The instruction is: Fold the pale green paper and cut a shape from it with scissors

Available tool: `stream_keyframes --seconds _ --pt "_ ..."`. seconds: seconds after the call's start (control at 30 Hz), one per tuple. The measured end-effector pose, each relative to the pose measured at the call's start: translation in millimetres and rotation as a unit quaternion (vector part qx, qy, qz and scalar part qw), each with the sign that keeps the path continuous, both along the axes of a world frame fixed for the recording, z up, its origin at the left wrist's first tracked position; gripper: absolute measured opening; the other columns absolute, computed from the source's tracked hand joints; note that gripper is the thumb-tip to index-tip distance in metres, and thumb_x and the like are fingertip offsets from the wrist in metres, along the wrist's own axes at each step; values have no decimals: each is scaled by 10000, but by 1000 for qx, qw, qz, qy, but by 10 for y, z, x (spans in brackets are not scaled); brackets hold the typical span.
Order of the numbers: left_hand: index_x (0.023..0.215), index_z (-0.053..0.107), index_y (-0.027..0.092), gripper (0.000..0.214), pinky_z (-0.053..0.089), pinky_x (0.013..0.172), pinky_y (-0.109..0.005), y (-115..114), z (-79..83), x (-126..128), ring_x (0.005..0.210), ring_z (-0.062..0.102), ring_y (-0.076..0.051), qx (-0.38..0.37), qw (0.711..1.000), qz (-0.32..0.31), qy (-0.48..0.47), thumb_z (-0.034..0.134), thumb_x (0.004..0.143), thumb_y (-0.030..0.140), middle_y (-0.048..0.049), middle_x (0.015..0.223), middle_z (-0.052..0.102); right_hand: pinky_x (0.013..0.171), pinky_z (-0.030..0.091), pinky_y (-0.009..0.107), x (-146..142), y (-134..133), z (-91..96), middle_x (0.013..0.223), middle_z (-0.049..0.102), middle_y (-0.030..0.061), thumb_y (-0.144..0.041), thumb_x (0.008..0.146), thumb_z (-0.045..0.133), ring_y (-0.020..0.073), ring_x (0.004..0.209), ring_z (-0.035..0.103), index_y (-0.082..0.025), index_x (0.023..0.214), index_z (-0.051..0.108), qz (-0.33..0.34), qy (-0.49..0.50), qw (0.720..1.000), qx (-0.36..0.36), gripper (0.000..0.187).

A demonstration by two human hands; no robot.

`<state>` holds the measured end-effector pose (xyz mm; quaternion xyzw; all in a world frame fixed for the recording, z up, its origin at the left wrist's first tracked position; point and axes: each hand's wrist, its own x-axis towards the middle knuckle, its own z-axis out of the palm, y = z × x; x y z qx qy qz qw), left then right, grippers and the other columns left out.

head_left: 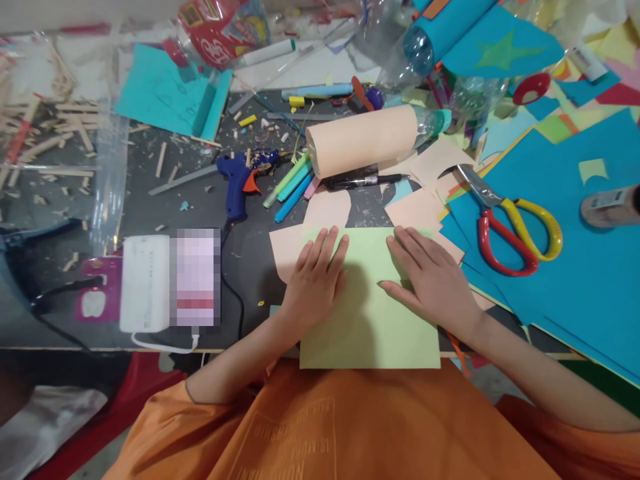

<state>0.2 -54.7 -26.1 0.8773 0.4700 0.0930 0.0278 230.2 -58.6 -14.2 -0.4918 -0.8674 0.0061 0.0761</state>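
Note:
A light green sheet of paper [370,327] lies at the table's near edge, in front of me. My left hand [315,277] rests flat on its upper left part with fingers stretched out. My right hand [430,277] lies flat on its upper right part, fingers extended toward the top edge. Neither hand holds anything. Peach paper pieces [287,250] stick out from under the green sheet.
Red and yellow scissors [515,230] lie on blue sheets [575,280] at right. A bottle wrapped in peach paper [365,140], a black pen [367,181], coloured markers [293,187] and a blue glue gun [237,183] lie behind. A white power bank [145,283] sits at left.

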Motion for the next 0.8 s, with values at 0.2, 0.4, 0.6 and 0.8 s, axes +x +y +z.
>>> stream_keyframes --seconds 0.2,0.4,0.6,0.8 --pt "1432 364 75 503 300 1128 -404 3 -14 8 1394 388 -291 28 999 2 23 384 954 231 -172 1489 428 1069 411 459 -233 67 -14 1430 497 220 -452 975 348 306 1339 456 -17 1333 506 39 18 998 -36 585" --pt "1435 365 82 503 300 1126 -405 -4 -19 5 1401 380 -288 21 1000 2 17 383 957 236 -167 1493 425 1104 369 488 -375 80 -55 1474 447 207 -426 979 347 291 1389 393 -44 1380 454 63 27 995 -77 564" --pt "1484 290 107 548 287 1143 -417 -10 -31 -1 1435 318 -281 -7 1000 7 -1 372 958 235 -158 1527 371 965 470 497 -341 63 45 1451 467 228 -458 974 324 323 1340 437 -66 1326 481 2 39 994 -103 551" --pt "1463 329 88 524 287 1141 -426 -11 -10 2 1430 324 -292 -8 1000 6 11 366 961 231 -170 1519 379 941 476 453 -214 41 111 1367 545 248 -526 959 331 331 1223 528 -58 1179 557 -44 41 996 -60 564"
